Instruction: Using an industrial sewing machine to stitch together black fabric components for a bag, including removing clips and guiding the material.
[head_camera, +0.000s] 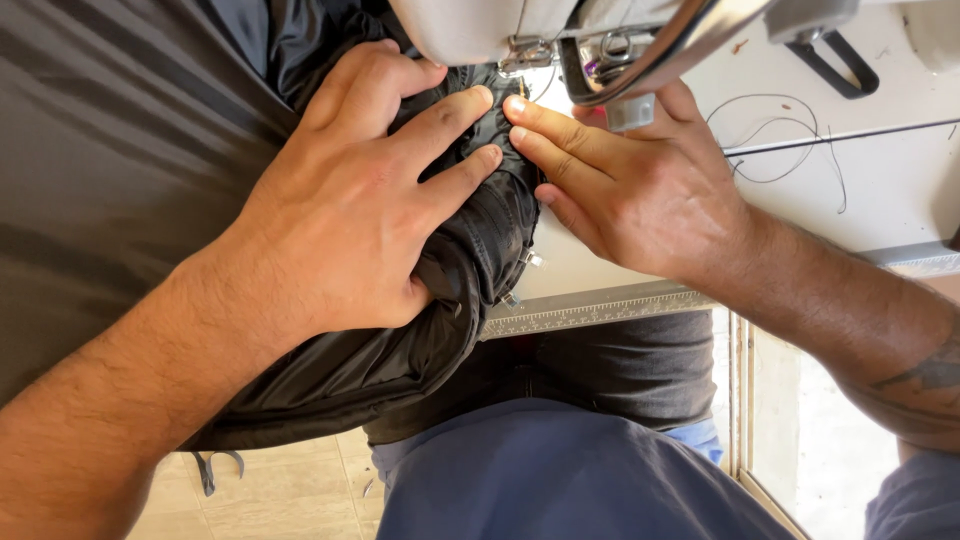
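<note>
1. Left hand (350, 205) comes in from the lower left of the frame, forearm angled up toward centre, palm down and fingers spread flat across the bunched black fabric (470, 250).
2. Its grip is open: no pinch, just a flat press, index and middle fingertips stretched toward the top centre and the thumb tucked low against the folded edge.
3. Right hand (640, 190) reaches in from the right edge, wrist bent, forearm running down to the lower right corner.
4. Its fingers (560, 130) lie straight and close together, pointing left, tips meeting the left hand's fingertips on the fabric; that grip is open too, pressing and holding nothing.
5. The black fabric sits centre frame, bundled under both hands just below the sewing machine (560, 30) at the top, with the rest spilling away to the left and down past the worktop edge.
6. The pale worktop (880, 180) fills the upper right, with loose dark thread (790, 140) curled on it.
7. A small metal zipper pull (530, 260) shows at the fabric's right edge, just beside the right hand's lower fingers.
</note>
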